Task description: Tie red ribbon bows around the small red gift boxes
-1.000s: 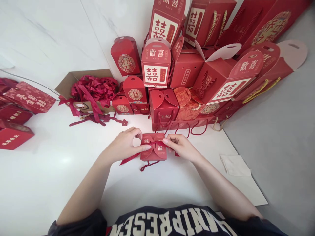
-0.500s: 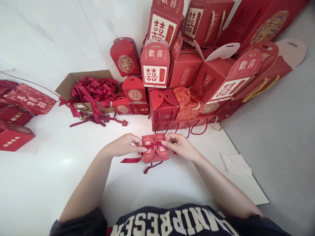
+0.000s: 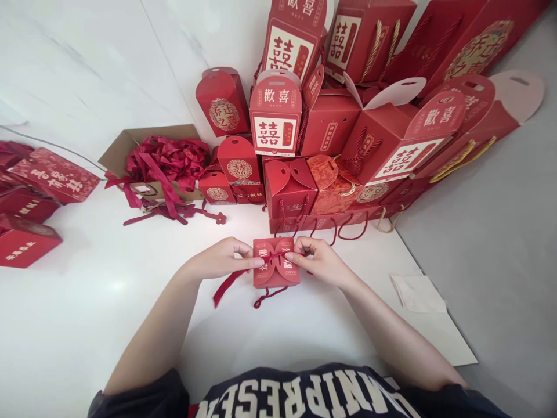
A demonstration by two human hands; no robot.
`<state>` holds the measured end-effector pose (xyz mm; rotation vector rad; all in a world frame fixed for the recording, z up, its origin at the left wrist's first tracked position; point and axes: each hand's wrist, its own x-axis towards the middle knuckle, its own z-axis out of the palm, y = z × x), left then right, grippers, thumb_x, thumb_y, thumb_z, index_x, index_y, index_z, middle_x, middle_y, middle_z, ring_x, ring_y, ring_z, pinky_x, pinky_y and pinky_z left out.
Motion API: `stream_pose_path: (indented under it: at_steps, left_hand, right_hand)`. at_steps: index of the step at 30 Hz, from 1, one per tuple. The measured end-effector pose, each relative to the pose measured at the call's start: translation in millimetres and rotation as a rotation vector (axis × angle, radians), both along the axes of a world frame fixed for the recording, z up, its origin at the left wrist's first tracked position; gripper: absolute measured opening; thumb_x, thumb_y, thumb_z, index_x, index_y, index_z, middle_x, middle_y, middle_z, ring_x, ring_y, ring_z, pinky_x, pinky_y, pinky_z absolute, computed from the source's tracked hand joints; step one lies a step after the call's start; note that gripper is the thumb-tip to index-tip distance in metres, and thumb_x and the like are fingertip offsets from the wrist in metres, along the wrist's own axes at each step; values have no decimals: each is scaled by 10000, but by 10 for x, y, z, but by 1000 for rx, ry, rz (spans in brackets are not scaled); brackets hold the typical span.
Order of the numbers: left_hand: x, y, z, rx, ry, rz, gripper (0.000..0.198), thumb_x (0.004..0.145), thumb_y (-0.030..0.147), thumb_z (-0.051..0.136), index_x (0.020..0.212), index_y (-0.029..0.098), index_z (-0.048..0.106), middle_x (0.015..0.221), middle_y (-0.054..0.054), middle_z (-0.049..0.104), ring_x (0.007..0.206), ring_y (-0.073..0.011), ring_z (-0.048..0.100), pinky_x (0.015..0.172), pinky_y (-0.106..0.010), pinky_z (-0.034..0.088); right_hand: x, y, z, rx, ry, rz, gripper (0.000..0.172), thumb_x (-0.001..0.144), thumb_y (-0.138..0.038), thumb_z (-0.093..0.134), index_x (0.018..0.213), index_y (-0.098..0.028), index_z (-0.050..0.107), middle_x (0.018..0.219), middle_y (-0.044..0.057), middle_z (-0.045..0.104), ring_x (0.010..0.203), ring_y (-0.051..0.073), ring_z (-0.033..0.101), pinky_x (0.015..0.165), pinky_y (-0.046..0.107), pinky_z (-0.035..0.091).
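A small red gift box (image 3: 277, 280) with rounded, interlocking top flaps sits on the white table before me. Across its top runs a dark red ribbon (image 3: 226, 284), whose loose tail hangs off to the left. My left hand (image 3: 230, 256) pinches the ribbon at the box's left side, thumb over the flap. On the other side, my right hand (image 3: 314, 258) is closed on the ribbon with thumb and forefinger, near the middle of the top. A twisted red cord (image 3: 265, 298) lies in front of the box. Whether the ribbon is knotted is too small to tell.
Behind the box, red gift boxes (image 3: 291, 183) with cord handles are stacked several high. A cardboard box (image 3: 111, 154) heaped with red ribbons stands back left. More red boxes (image 3: 30, 244) lie far left. A white cloth or paper (image 3: 418, 294) lies near the table's right edge.
The ribbon's left tail has swung from lying nearly flat to slanting down toward me. Both hands keep their hold, with the left slightly farther right. The box has barely shifted.
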<state>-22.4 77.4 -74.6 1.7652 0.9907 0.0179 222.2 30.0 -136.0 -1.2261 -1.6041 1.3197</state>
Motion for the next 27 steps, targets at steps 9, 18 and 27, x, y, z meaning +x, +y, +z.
stream_pose_path:
  at_steps: [9, 18, 27]
  left_hand:
    - [-40, 46, -10, 53, -30, 22, 388, 841, 494, 580, 661, 151, 594, 651, 9, 567, 638, -115, 486, 642, -237, 398]
    - [-197, 181, -109, -161, 1, -101, 237, 779, 387, 681, 740, 153, 698, 690, -16, 663, 652, -130, 571, 643, -229, 439]
    - [-187, 162, -101, -66, -303, -99, 161, 762, 301, 736, 711, 151, 763, 1061, -117, 686, 901, -197, 639, 792, -282, 503]
  right_hand:
    - [123, 22, 61, -18, -15, 66, 347, 876, -457, 567, 673, -192, 474, 624, -32, 502, 590, 113, 437, 583, 249, 345]
    - [197, 68, 22, -76, 7, 122, 326, 872, -436, 583, 682, -193, 476, 595, -44, 484, 566, 112, 436, 550, 250, 316]
    - [178, 75, -57, -120, 55, 122, 354, 865, -482, 595, 701, -193, 471, 592, -47, 488, 557, 107, 433, 538, 238, 323]
